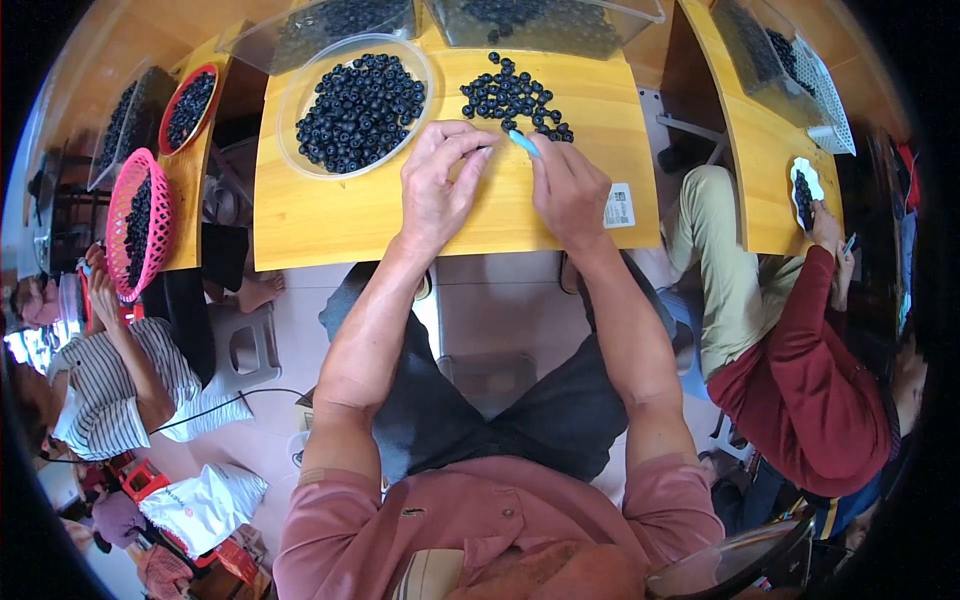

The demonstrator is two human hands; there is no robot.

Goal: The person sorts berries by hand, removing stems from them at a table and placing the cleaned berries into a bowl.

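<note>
My left hand (pixel 438 190) is over the yellow table in front of me, thumb and forefinger drawn together. Whatever small thing sits between those fingertips is too hidden to name. Close beside it, my right hand (pixel 572 195) grips a slim light blue tool (pixel 521 142), whose end points toward the left fingertips. Dark round beads (pixel 500 92) lie loose on the wood just beyond both hands. To the left of them stands a clear round tub (pixel 288 140) filled with similar dark beads (pixel 360 110).
Clear bins (pixel 545 30) of dark beads line the table's far edge. A white label (pixel 619 205) lies at right. On neighbouring tables are a pink basket (pixel 155 215), a red-rimmed bowl (pixel 163 130) and a white dish (pixel 797 175). One person works on each side.
</note>
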